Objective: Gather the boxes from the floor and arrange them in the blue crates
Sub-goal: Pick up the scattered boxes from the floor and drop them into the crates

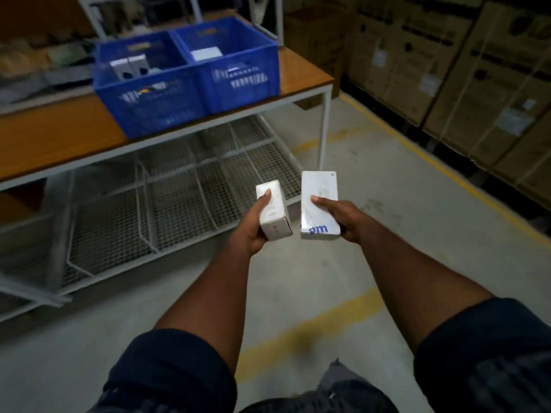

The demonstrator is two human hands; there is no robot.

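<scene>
My left hand (253,228) grips a small white box (275,216), thumb on its top face. My right hand (343,219) grips a larger flat white box (319,189) with blue letters at its near end. Both boxes are held out in front of me above the floor, side by side. Two blue crates stand on the orange table ahead: the left crate (149,99) holds a few white boxes, the right crate (238,76) holds white boxes too.
The orange table (53,138) has a white metal frame and a wire-mesh lower shelf (179,210). Stacked brown cartons (447,70) line the right side behind a yellow floor line (417,150). Grey concrete floor lies between me and the table.
</scene>
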